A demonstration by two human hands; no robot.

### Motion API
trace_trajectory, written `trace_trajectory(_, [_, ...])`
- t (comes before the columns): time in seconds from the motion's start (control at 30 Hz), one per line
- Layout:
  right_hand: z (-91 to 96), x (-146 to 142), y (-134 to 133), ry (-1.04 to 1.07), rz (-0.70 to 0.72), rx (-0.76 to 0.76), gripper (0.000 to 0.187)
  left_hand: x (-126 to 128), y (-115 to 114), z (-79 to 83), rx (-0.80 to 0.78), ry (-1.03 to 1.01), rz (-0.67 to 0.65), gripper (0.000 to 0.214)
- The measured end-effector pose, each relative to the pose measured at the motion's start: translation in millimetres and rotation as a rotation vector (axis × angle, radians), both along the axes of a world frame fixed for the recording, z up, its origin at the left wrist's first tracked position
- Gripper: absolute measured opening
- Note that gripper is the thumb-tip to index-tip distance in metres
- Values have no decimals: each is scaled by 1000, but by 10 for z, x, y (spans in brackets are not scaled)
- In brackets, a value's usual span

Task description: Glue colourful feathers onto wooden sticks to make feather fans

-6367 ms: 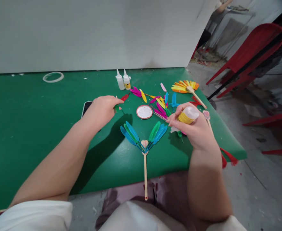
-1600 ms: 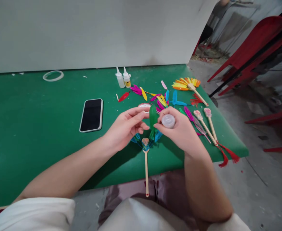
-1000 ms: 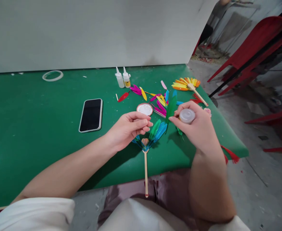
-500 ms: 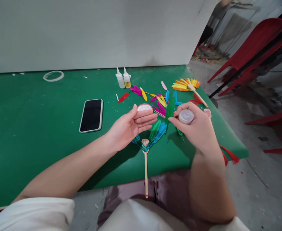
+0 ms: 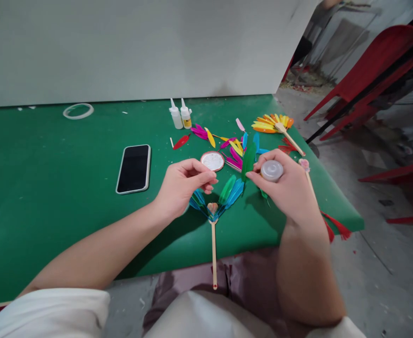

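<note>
My right hand [image 5: 285, 180] is closed round a small bottle [image 5: 272, 170], its round translucent end facing up. Between thumb and finger the same hand pinches a green feather [image 5: 249, 157]. My left hand [image 5: 188, 185] is closed, thumb against the curled fingers, with nothing showing in them. It hovers by the left feathers of a fan [image 5: 213, 249], which has a wooden stick handle, a heart-shaped piece at its centre and blue and green feathers on both sides. Just beyond my left fingertips lies a round white disc [image 5: 212, 160] with a reddish rim.
Loose pink, yellow and blue feathers [image 5: 236, 159] lie behind my hands. Two white squeeze bottles [image 5: 176, 117] stand farther back. A phone [image 5: 133, 169] and a tape ring [image 5: 78, 111] are on the left. A yellow-orange feather fan [image 5: 273, 124] and red tassels [image 5: 336, 225] are at right.
My left hand has turned over and closed from flat, palm-up fingers, uncovering more of the white disc. My right hand stays almost in place with the bottle and green feather.
</note>
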State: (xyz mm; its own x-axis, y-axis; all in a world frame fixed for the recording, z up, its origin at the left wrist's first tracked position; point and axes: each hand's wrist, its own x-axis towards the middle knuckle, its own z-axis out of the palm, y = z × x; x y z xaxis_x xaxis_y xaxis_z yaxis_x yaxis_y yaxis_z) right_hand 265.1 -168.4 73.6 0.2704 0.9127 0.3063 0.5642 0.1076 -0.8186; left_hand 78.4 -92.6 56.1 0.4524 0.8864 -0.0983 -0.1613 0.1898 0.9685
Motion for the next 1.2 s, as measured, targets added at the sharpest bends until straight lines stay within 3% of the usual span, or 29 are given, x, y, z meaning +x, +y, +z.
trace_trajectory(0.2, [-3, 2, -6, 5, 5, 2, 14, -9, 15, 10, -89, 21, -69, 44])
trace_trajectory(0.4, [-5, 5, 1, 7, 10, 6, 14, 11, 18, -24, -111, -25, -146, 32])
trace_trajectory(0.77, [8, 0, -2, -2, 4, -9, 15, 21, 15, -56, -49, -35, -82, 32])
trace_trajectory(1.03, [5, 5, -1, -24, 0, -2, 15, 0, 72, -38, -306, -67, -113, 19])
trace_trajectory(1.2, [0, 9, -2, -51, -5, 3, 15, 4, 128, -1, -502, -166, -134, 56])
